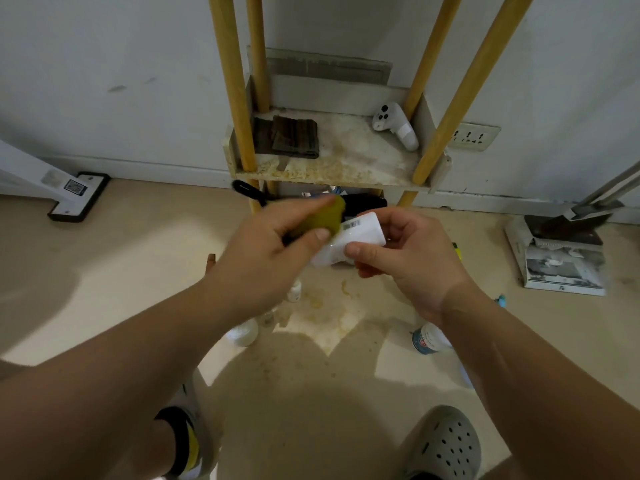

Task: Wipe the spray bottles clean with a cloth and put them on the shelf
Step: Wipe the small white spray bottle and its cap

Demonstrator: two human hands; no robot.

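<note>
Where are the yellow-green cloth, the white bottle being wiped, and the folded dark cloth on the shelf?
Yellow-green cloth (331, 216): head view, its bulging middle.
White plastic bottle (363, 230): head view, its side beside the barcode.
Folded dark cloth (294, 137): head view, its top fold.

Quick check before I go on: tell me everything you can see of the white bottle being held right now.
The white bottle looks like smooth plastic, with a barcode label near its upper end. It lies tilted in the air in front of the shelf, flat base up and to the right; its head is hidden. The right hand grips it, thumb across the body. The left hand presses a yellow-green cloth against its upper left side.
</note>
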